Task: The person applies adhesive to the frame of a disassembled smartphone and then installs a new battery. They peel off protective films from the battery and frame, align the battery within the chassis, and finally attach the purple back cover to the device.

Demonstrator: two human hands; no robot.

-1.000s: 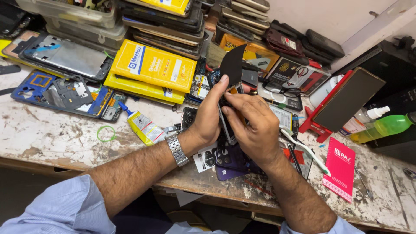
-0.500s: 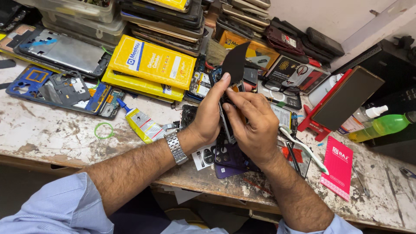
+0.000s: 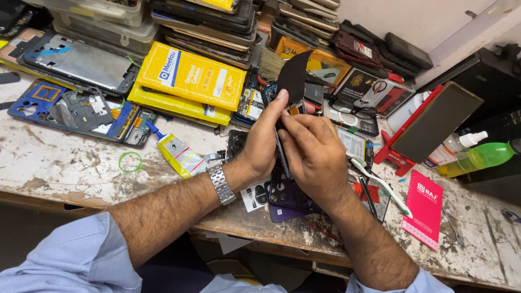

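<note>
Black sheet point(image 3: 293, 76): thin, dark, held up above tabletop point(image 3: 65, 163); long axis near upright, top leaning right, away from person.
L hand point(image 3: 264, 138): fingers pinching sheet's lower edge.
R hand point(image 3: 315, 154): fingers closed on slim phone frame point(image 3: 283, 157), edge-on, just under sheet.
Near: yellow glue tube point(image 3: 176, 152), left.
</note>
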